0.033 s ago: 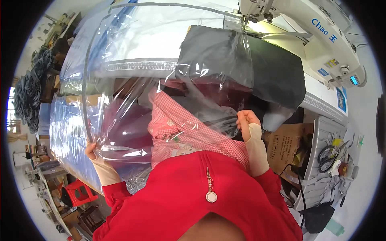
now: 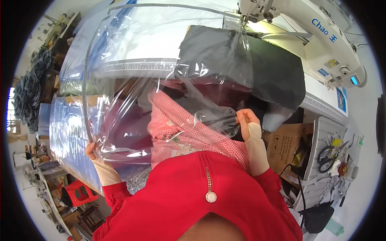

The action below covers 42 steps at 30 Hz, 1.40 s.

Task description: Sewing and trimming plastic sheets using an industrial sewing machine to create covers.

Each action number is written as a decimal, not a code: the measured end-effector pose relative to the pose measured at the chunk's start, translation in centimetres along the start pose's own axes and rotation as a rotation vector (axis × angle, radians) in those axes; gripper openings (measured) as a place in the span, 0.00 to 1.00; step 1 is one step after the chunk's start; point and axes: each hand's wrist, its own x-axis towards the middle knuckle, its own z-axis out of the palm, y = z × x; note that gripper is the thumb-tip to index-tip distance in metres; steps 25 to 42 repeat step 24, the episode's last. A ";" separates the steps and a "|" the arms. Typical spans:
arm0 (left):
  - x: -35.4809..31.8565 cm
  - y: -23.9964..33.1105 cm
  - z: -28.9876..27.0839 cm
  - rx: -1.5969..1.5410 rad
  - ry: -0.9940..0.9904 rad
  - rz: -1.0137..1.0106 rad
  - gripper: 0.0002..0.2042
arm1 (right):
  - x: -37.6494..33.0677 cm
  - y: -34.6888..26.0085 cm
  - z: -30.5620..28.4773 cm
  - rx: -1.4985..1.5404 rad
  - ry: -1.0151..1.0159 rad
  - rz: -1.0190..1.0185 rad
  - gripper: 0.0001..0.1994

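A large clear plastic sheet [image 2: 120,108] with a grey strip along its edge spreads from the sewing machine [image 2: 317,36] down toward my lap. My left hand [image 2: 91,150] is closed on the sheet's left edge, close to the grey strip. At the right, my right hand [image 2: 247,119] pinches the near edge of the same sheet between thumb and fingers. The sheet's far edge, with its grey strip, reaches the machine's needle area. Beneath the plastic lie a black fabric piece [image 2: 277,74] on the machine table and a red-and-white checked apron [image 2: 189,124] over my lap.
A metal ruler strip [image 2: 138,66] runs along the table's front edge. Black scissors [image 2: 329,156] lie among scraps in a grey tray [image 2: 313,172] at right, beside a cardboard box [image 2: 283,145]. A red stool [image 2: 79,193] stands at lower left, and dark fabric [image 2: 34,86] is bundled at far left.
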 end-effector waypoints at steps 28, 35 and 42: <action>5.9 5.9 1.8 1.113 0.274 0.945 0.19 | -2.7 -4.0 2.8 0.345 -0.134 0.217 0.05; 5.9 5.9 1.8 1.113 0.274 0.945 0.19 | -2.7 -4.0 2.8 0.345 -0.134 0.217 0.05; 5.9 5.9 1.8 1.113 0.274 0.945 0.19 | -2.7 -4.0 2.8 0.345 -0.134 0.217 0.05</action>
